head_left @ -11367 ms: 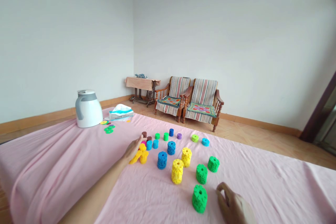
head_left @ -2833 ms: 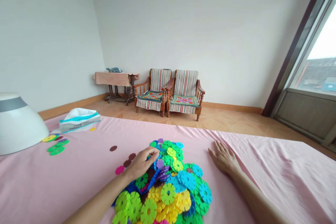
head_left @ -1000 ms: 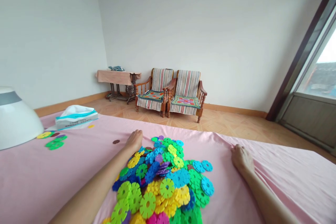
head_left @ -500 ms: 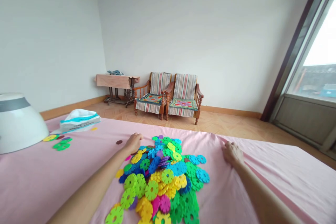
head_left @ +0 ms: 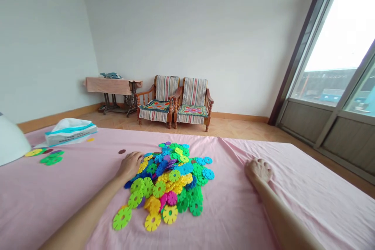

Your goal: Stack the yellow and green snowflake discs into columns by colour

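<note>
Left hand (head_left: 129,165) curled at left edge of disc pile (head_left: 171,181), fingers hidden, grasp unclear. Right hand (head_left: 259,170) released, fingers lightly curled on pink sheet (head_left: 234,215), well right of pile. Pile mid-sheet, toward far edge.

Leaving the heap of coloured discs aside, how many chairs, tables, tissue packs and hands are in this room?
Striped wooden armchairs: 2
Cloth-covered treadle sewing table: 1
Tissue pack: 1
Left hand and right hand: 2
Total: 6
</note>
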`<action>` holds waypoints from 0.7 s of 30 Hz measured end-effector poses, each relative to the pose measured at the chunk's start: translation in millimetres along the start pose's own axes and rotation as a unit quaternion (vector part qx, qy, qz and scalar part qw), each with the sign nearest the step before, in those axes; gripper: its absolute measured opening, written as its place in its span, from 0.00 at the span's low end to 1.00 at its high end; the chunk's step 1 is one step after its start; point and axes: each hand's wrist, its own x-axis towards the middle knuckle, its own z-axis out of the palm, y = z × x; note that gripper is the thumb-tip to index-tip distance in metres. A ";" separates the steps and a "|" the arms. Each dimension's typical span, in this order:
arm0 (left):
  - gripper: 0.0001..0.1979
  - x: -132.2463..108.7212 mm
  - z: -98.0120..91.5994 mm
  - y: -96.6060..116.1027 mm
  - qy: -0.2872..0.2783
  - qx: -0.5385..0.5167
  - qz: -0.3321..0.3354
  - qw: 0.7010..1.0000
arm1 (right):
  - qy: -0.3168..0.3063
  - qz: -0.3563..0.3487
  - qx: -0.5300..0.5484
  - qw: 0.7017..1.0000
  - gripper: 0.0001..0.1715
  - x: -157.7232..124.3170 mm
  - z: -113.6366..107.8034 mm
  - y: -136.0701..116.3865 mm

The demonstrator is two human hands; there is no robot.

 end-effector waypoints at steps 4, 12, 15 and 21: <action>0.15 1.3 3.2 -3.6 0.015 -0.009 0.003 1.000 | -0.025 -0.016 0.004 1.000 0.38 6.1 7.0 6.7; 0.16 1.5 7.6 -13.8 0.024 -0.028 0.020 0.999 | -0.059 -0.040 -0.003 0.997 0.46 48.0 22.7 21.3; 0.16 1.7 9.3 -17.9 0.026 -0.034 0.021 0.999 | -0.058 -0.052 -0.005 0.997 0.47 61.8 29.1 22.7; 0.16 2.1 10.3 -23.4 0.022 -0.041 0.023 0.999 | -0.029 -0.058 -0.004 0.998 0.46 71.2 30.6 21.5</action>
